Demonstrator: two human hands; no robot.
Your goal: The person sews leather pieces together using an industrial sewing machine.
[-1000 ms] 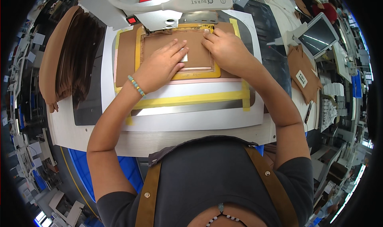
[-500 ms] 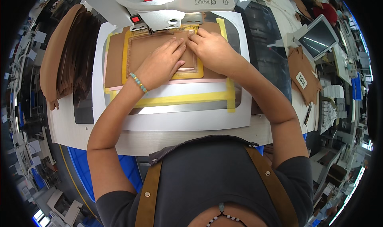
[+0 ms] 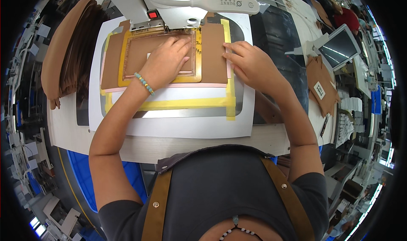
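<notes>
A white sewing machine head [image 3: 182, 3] overhangs the far edge of the light wooden table [image 3: 203, 145] and covers the top rim of the work. A stack of brown leather pieces [image 3: 70, 50] lies at the left of the table. A small tilted monitor [image 3: 341, 50] stands at the right, with more brown leather cut-outs [image 3: 322, 86] just beside it.

A flat white template board [image 3: 190, 122] edged with yellow tape lies at table centre. On it sits a yellow rectangular clamping frame [image 3: 159, 78] around a brown leather panel [image 3: 140, 56], directly under the machine head. A second brown leather panel [image 3: 214, 52] lies just right of the frame.

The left hand [image 3: 165, 63] rests palm down on the framed leather, fingers together and extended toward the machine. The right hand [image 3: 254, 65] lies flat at the board's right edge, fingertips [image 3: 231, 54] apparently touching the second panel's edge; contact is hard to confirm. Neither hand grips anything. Both forearms reach forward, the left wrist wearing a beaded bracelet [image 3: 144, 83].
</notes>
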